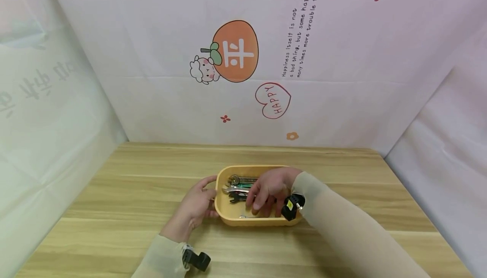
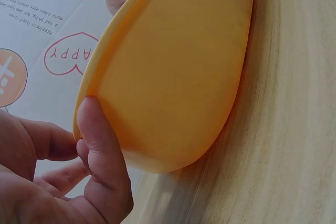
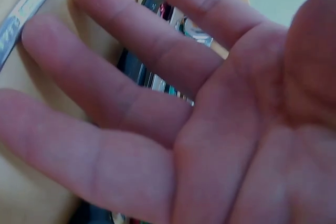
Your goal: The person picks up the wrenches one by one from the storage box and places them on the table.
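A yellow plastic bin stands on the table with several wrenches in it. My left hand grips the bin's left end, with one digit pressed on the outer wall near the rim in the left wrist view. Inside the bin, my right hand reaches down with its fingers spread and fairly straight, palm over the tools. A silver wrench lies beside a black wrench, their right ends hidden by that hand. Another silver wrench lies apart along the near wall, close to the fingertips.
The wooden table extends around the bin. A white printed sheet rises behind the table's back edge, with white sheets at both sides. Small black cameras are strapped to both wrists.
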Tool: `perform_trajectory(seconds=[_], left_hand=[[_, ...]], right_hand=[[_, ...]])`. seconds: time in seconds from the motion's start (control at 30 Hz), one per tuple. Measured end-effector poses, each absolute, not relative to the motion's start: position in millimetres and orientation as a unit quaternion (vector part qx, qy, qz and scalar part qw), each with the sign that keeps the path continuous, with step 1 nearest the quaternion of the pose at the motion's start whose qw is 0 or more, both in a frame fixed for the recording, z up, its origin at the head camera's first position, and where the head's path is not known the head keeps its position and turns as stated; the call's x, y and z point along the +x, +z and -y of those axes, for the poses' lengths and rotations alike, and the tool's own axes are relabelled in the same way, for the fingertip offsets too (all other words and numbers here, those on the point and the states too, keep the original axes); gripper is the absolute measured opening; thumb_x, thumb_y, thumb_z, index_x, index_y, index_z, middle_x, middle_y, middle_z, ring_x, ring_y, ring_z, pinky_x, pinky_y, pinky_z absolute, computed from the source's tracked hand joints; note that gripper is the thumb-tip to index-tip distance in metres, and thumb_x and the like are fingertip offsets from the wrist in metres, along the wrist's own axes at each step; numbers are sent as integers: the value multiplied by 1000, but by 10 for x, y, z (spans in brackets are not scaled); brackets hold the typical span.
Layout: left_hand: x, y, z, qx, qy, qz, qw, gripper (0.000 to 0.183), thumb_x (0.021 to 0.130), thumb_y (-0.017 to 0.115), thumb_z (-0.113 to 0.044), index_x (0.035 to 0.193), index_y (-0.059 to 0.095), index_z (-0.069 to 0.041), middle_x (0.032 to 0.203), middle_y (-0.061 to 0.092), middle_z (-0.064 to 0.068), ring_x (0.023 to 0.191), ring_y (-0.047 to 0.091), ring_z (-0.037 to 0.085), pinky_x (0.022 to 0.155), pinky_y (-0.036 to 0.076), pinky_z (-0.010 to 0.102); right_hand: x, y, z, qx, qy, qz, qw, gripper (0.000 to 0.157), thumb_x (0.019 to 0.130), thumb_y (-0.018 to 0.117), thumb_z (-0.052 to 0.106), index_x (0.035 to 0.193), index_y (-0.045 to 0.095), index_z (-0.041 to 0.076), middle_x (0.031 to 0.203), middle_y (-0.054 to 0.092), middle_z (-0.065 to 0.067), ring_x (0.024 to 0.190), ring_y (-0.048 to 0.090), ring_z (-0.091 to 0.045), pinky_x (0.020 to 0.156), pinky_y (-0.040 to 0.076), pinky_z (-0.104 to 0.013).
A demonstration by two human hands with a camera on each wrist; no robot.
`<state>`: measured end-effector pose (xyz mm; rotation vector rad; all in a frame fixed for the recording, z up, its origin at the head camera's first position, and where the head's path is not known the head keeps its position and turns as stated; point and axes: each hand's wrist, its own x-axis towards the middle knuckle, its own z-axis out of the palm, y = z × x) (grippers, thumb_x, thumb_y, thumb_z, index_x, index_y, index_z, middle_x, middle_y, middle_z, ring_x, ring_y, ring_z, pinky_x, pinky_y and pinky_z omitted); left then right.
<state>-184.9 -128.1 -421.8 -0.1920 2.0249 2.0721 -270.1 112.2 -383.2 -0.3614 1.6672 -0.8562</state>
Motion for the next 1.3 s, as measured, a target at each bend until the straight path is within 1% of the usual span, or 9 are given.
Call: perform_trajectory(seconds=[0.13, 0.33, 0.73, 0.83, 0.9, 1.0, 1.07, 1.17, 1.3], left_hand=[[-1849, -4223, 1279, -65, 709, -693, 117, 49, 94, 45, -6, 141, 39, -16, 104, 52, 25, 65, 55, 23, 52, 53, 39], [-1845, -4229, 1276, -64, 710, -692, 117, 49, 93, 45, -6, 141, 39, -15, 102, 52, 25, 64, 55, 23, 51, 52, 36], [-1834, -4212, 1276, -70, 707, -694, 115, 48, 94, 45, -6, 140, 39, -16, 102, 53, 25, 61, 54, 21, 51, 53, 37], [-1833, -4212, 1275, -70, 707, -694, 116, 48, 94, 45, -6, 140, 39, -16, 101, 53, 25, 61, 54, 21, 51, 53, 37], [-1833, -4214, 1275, -69, 708, -693, 116, 48, 94, 45, -6, 141, 39, -16, 102, 53, 25, 62, 55, 22, 51, 53, 37], [-1833, -4213, 1274, -69, 711, -690, 117, 49, 94, 44, -6, 141, 39, -16, 103, 53, 25, 63, 55, 23, 51, 52, 36], [-1834, -4213, 1274, -70, 712, -688, 117, 49, 93, 45, -6, 141, 38, -16, 104, 52, 25, 64, 55, 24, 51, 52, 35], [-1836, -4211, 1274, -70, 712, -688, 117, 49, 93, 45, -5, 141, 39, -16, 105, 51, 25, 65, 55, 24, 51, 52, 35], [-1840, -4216, 1278, -71, 712, -689, 118, 49, 93, 45, -6, 141, 39, -16, 105, 50, 25, 65, 55, 23, 51, 53, 36]], right_hand=[[-2693, -3796, -1179, -164, -356, -707, 589, 40, 89, 64, 29, 124, 57, 11, 115, 61, -14, 100, 58, -39, 74, 49, -57], [-2653, -3742, -1298, -180, -355, -699, 593, 41, 91, 59, 33, 127, 55, 14, 119, 60, -13, 104, 57, -35, 79, 48, -56], [-2544, -3766, -1327, -212, -328, -725, 568, 42, 86, 67, 24, 125, 57, 17, 116, 60, -8, 102, 55, -28, 83, 47, -52], [-2525, -3793, -1321, -213, -330, -727, 563, 42, 84, 68, 21, 124, 57, 17, 114, 60, -7, 96, 55, -23, 79, 49, -46], [-2517, -3813, -1318, -215, -337, -721, 566, 43, 84, 69, 18, 125, 57, 16, 115, 60, -6, 87, 54, -19, 69, 49, -36], [-2508, -3830, -1316, -226, -346, -714, 565, 44, 82, 70, 13, 125, 57, 13, 117, 59, -6, 82, 53, -14, 54, 40, -27], [-2503, -3839, -1314, -237, -349, -715, 557, 44, 81, 71, 12, 123, 58, 13, 115, 60, -6, 83, 55, -14, 53, 39, -26], [-2492, -3851, -1308, -254, -345, -726, 539, 42, 80, 72, 11, 121, 60, 14, 113, 62, -4, 96, 58, -17, 65, 48, -29], [-2477, -3868, -1293, -262, -344, -734, 523, 41, 80, 72, 9, 119, 61, 15, 113, 62, -4, 104, 57, -20, 82, 49, -35]])
